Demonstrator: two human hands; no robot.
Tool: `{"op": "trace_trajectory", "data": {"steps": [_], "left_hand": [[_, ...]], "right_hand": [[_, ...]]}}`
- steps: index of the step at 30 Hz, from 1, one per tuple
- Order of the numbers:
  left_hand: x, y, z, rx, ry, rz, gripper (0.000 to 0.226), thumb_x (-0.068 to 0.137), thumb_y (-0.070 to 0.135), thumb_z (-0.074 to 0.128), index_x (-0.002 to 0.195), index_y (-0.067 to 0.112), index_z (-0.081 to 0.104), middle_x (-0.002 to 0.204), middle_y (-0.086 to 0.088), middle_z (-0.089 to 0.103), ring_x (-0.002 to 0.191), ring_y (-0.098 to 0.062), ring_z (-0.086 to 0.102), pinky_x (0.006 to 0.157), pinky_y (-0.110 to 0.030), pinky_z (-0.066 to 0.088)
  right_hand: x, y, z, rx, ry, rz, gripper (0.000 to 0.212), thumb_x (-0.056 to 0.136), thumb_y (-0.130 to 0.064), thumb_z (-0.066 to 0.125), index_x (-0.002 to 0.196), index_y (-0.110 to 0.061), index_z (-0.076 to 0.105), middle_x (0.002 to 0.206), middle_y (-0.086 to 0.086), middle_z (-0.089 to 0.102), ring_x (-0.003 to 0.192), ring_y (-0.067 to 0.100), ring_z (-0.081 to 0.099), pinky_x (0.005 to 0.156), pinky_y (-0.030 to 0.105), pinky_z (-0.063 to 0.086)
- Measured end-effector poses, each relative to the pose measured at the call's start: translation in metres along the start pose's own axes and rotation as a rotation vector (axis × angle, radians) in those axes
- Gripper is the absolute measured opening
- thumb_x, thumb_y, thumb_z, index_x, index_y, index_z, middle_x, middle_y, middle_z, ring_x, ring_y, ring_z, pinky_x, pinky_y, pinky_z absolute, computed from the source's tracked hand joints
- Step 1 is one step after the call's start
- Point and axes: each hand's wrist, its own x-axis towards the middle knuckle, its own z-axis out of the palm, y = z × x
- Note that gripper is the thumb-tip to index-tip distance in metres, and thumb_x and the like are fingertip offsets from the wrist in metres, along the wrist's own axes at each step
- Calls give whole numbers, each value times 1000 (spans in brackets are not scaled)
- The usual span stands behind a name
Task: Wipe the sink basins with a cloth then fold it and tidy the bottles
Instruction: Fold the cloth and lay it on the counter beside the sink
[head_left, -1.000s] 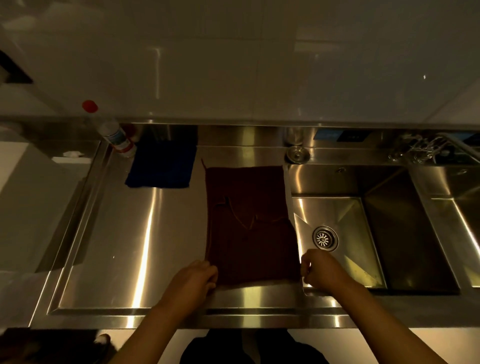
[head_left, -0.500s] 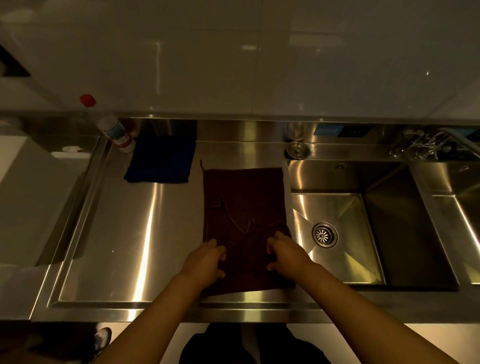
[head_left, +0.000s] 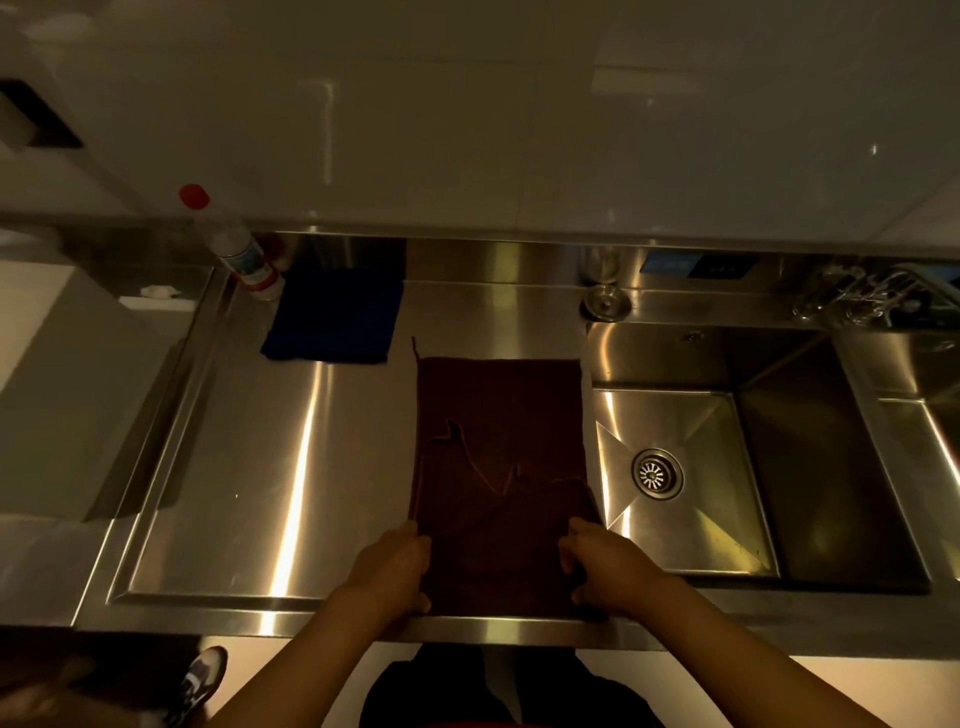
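A dark maroon cloth (head_left: 498, 447) lies flat on the steel drainboard (head_left: 260, 467), left of the sink basin (head_left: 727, 467). Its near part is folded up over itself. My left hand (head_left: 395, 566) grips the cloth's near left edge. My right hand (head_left: 602, 566) grips the near right edge. A clear bottle with a red cap (head_left: 234, 249) stands at the back left corner. A second basin (head_left: 930, 415) shows at the far right edge.
A folded blue cloth (head_left: 335, 317) lies behind the maroon one, beside the bottle. A round steel fitting (head_left: 605, 304) and a tap (head_left: 872, 296) sit along the back ledge. A white block (head_left: 62, 374) borders the drainboard on the left. A shoe (head_left: 200, 680) shows below.
Both hands carried the cloth's near edge forward over the cloth, then came back toward the counter's front edge, now holding the folded cloth's sides.
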Motion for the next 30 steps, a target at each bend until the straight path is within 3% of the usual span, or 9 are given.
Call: {"op": "trace_trajectory", "data": {"steps": [3, 7, 10, 13, 17, 20, 23, 27, 30], "left_hand": [[17, 7, -28, -175, 10, -46, 27, 84, 42, 81, 98, 28, 63, 101, 9, 59, 88, -10, 58, 63, -24, 39], [51, 12, -62, -271, 370, -3, 32, 92, 32, 73, 122, 26, 64, 116, 2, 64, 107, -18, 64, 80, -28, 47], [77, 11, -73, -298, 533, 83, 57, 98, 27, 69, 150, 24, 46, 142, -2, 50, 127, -21, 50, 97, -35, 50], [100, 3, -78, -184, 489, 80, 63, 102, 26, 64, 159, 26, 38, 154, -3, 42, 134, -24, 43, 103, -38, 49], [112, -6, -78, -167, 550, 123, 25, 101, 16, 62, 125, 15, 68, 130, -4, 55, 120, -24, 51, 89, -35, 49], [114, -9, -84, -477, 614, 114, 8, 99, 14, 65, 103, 18, 70, 112, 1, 62, 103, -15, 58, 85, -28, 48], [117, -8, -97, -879, 526, 26, 13, 98, 15, 68, 95, 27, 68, 99, 2, 70, 88, -11, 66, 72, -17, 48], [125, -14, -112, -1001, 497, 12, 16, 103, 11, 60, 102, 22, 71, 97, -2, 72, 86, -14, 70, 65, -22, 52], [134, -22, -126, -999, 544, 21, 28, 105, 8, 55, 101, 29, 73, 96, 4, 72, 79, -1, 70, 64, -15, 53]], "right_hand": [[19, -9, -25, 146, 150, 31, 25, 82, -27, 78, 97, -30, 59, 103, -12, 51, 93, 12, 57, 74, 24, 46], [54, -25, -56, 165, 370, 24, 50, 85, -30, 78, 130, -25, 58, 126, -6, 50, 115, 14, 52, 93, 31, 50], [77, -32, -67, 95, 302, 32, 61, 86, -33, 78, 141, -24, 53, 135, -2, 48, 124, 18, 47, 103, 36, 47], [85, -31, -66, 54, 268, 23, 43, 92, -29, 71, 133, -24, 60, 127, -3, 53, 120, 18, 51, 99, 33, 48], [87, -23, -75, 297, 407, 56, 17, 95, -18, 67, 111, -19, 74, 110, -3, 65, 105, 14, 61, 92, 30, 50], [88, -16, -91, 658, 464, 151, 10, 96, -15, 67, 102, -20, 73, 98, -9, 69, 93, 5, 63, 78, 16, 47], [95, -7, -108, 907, 532, 253, 9, 98, -12, 63, 99, -18, 70, 89, -8, 69, 85, 6, 64, 67, 15, 44], [109, 7, -122, 943, 604, 313, 14, 100, -8, 57, 102, -10, 71, 87, -7, 68, 81, 3, 62, 62, 7, 45], [120, 15, -131, 984, 640, 345, 16, 101, -10, 55, 105, -11, 70, 90, -6, 67, 84, 4, 61, 68, 17, 45]]}}
